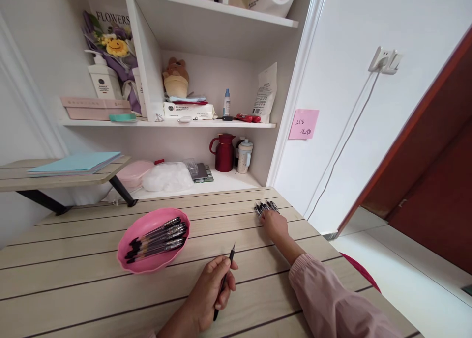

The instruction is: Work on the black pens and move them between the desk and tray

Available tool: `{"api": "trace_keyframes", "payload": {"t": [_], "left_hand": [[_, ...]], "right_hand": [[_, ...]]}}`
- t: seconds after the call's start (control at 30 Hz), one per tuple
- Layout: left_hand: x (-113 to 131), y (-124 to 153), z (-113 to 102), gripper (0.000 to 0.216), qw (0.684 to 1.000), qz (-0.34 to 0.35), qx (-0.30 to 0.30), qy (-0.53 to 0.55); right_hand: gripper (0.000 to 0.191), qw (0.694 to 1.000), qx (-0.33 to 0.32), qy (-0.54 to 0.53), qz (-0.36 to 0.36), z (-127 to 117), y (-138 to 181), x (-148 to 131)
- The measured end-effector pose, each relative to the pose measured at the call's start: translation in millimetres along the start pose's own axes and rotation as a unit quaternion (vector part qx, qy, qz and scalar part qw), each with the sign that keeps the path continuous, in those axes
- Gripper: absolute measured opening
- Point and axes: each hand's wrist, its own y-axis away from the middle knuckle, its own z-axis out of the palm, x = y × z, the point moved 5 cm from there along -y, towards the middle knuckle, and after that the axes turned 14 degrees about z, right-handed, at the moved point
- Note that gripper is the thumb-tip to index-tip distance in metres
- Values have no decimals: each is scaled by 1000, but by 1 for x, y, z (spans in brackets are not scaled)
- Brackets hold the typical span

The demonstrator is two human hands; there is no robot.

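Note:
My left hand (214, 293) is closed around a slim black pen (223, 284), its bare metal point up and tilted to the right. Farther off, my right hand (275, 225) reaches down to a row of short, clear-and-black pieces (266, 207) that look like pen caps. Its fingers are curled against the near side of the row; the fingertips are hidden, so what they grip does not show. To the left, a pink scalloped bowl (125, 259) holds several clear-barrelled pens with black ends (158, 239).
Both hands are over a slatted wooden table (92, 298). A small raised stand (14, 183) bearing blue papers (75, 162) is at the left. Behind the table rise white shelves with a red jug (224, 154), a cup (244, 156) and a white plastic bag (167, 177).

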Motion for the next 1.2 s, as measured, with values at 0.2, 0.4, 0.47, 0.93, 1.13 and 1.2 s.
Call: {"api": "trace_keyframes", "payload": {"t": [0.2,0.4,0.47,0.93,1.13,1.2], "left_hand": [[-2,0,-1,27,1000,5,8,24],[1,-5,-8,16,977,52,87,185],[2,-7,-10,11,958,57,116,255],[6,-12,-20,32,958,44,118,259],[5,-10,-18,31,968,31,110,225],[5,-10,-18,30,969,32,109,219]], "right_hand": [[18,1000,20,-13,-4,-15,13,-1],[28,943,-198,-241,-112,-5,102,-28],[31,893,-294,-308,-148,4,140,-40],[15,968,-68,-228,-86,-9,112,-35],[22,997,-5,-72,7,-9,54,-1],[24,998,-4,-60,19,-4,48,3]]}}
